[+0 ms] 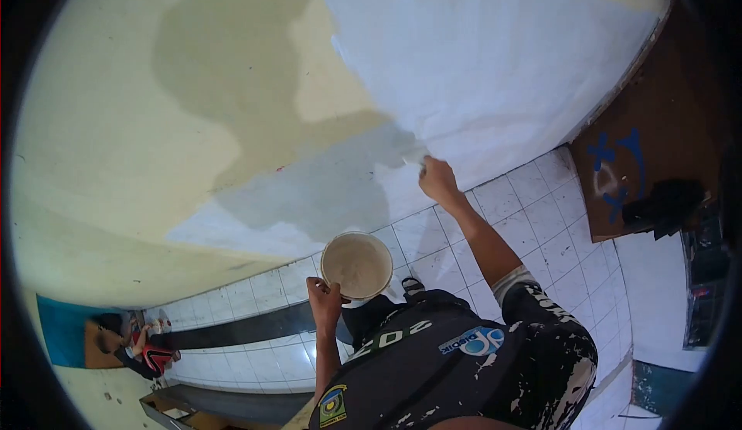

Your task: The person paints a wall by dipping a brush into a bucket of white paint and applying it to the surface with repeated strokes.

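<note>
My right hand (439, 180) is closed round a paint brush (415, 156), whose pale bristles are against the wall (325, 186) near the lower edge of a white painted area. My left hand (326, 300) grips the rim of a round bucket (357, 266), which hangs open side up in front of my body. Inside the bucket the surface looks whitish beige; how much paint it holds I cannot tell. Beige wall shows to the left of the white part, with a shadow across both.
White floor tiles (437, 237) with a dark strip (247, 325) run along the wall. Another person (147, 349) is low down at the far left. A brown board (649, 121) with blue marks stands at the right, dark cloth (665, 206) on it.
</note>
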Motion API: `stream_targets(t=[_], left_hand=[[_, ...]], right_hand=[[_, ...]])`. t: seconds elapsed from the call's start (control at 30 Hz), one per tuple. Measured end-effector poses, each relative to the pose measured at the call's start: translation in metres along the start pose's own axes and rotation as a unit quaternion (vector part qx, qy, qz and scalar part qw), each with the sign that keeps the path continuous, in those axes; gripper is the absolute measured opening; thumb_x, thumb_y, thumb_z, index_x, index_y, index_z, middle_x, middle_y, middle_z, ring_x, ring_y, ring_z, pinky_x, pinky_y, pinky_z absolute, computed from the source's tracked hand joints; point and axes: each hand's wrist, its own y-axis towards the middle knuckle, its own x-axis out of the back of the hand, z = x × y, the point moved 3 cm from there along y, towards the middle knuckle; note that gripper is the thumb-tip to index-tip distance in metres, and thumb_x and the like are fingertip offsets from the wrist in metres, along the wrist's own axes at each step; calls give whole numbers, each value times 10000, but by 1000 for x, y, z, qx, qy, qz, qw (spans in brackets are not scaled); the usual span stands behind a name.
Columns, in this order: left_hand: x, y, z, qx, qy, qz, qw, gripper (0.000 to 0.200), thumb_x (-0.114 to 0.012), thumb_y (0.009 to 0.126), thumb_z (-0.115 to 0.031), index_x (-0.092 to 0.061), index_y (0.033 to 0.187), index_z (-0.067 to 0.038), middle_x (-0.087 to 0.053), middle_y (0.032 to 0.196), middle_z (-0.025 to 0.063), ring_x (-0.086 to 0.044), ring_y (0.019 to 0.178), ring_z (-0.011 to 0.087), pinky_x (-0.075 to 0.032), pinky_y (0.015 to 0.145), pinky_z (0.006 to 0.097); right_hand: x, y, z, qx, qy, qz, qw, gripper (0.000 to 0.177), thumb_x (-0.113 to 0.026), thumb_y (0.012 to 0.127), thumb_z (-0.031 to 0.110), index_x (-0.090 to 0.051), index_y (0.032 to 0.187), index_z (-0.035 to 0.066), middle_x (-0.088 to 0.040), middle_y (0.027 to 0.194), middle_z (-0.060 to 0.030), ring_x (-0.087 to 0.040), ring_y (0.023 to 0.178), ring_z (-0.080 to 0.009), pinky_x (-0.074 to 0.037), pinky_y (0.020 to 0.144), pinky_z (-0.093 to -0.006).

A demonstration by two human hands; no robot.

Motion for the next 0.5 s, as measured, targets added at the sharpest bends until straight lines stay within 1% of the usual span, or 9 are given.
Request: stream_targets(t=[0.07,0.1,0.13,0.27,0.3,0.33,0.37,0.43,0.5], left_hand=[[-7,-7,-13,19,-50,13,998,305,-628,849,-46,-421,1064,18,-541,818,113,-576,624,160,-544,516,336],[-6,6,14,-11,3,21,1000,323,-623,849,-40,-409,1083,21,-545,810,120,-595,601,172,-576,490,352],[-9,3,13,-9,0,18,1000,323,-623,849,-40,-409,1083,21,-545,810,120,-595,601,172,-576,490,352],[-20,-2,-2,16,-54,10,998,310,-615,851,-28,-403,1073,12,-534,794,114,-592,575,171,-582,468,356],[-23,-2,-3,25,-72,9,997,302,-614,851,-24,-404,1066,8,-526,788,108,-587,570,168,-577,469,352],[-25,-1,-4,24,-74,8,997,302,-614,851,-24,-404,1066,8,-526,788,108,-587,570,168,-577,469,352],[-27,0,-5,18,-85,11,996,294,-614,851,-24,-408,1059,6,-520,784,104,-576,570,162,-570,465,350],[-28,6,-4,11,-96,13,995,287,-614,850,-23,-411,1051,4,-514,781,99,-565,569,156,-563,460,348],[-26,14,2,-3,-55,30,998,291,-613,852,-24,-411,1060,3,-515,786,100,-567,580,154,-577,467,347]], right_hand=[[41,25,53,18,32,-37,999,148,-604,853,70,-635,979,-1,-692,900,-281,-669,909,-470,-548,801,-551],[70,33,80,33,64,-61,996,159,-607,849,67,-631,988,-8,-693,901,-272,-666,911,-471,-545,804,-545],[102,36,107,47,97,-86,990,171,-611,846,64,-626,996,-16,-694,902,-262,-663,914,-471,-541,807,-538],[210,21,188,121,121,-145,975,173,-620,869,63,-612,1008,-40,-686,890,-261,-663,867,-459,-522,787,-533],[228,17,203,149,117,-173,967,217,-624,900,73,-630,1094,-24,-682,847,-249,-663,789,-427,-520,717,-475],[242,13,215,177,113,-202,957,265,-628,931,82,-647,1179,-8,-677,805,-238,-664,712,-396,-517,648,-416],[250,14,225,178,112,-203,956,265,-628,931,82,-647,1179,-8,-677,805,-238,-664,712,-396,-517,648,-416],[261,14,242,229,130,-291,920,300,-633,921,46,-649,1218,8,-655,784,-212,-646,672,-377,-502,608,-422],[238,28,234,259,93,-323,905,351,-626,914,51,-624,1262,6,-624,784,-208,-643,652,-380,-520,582,-446]])
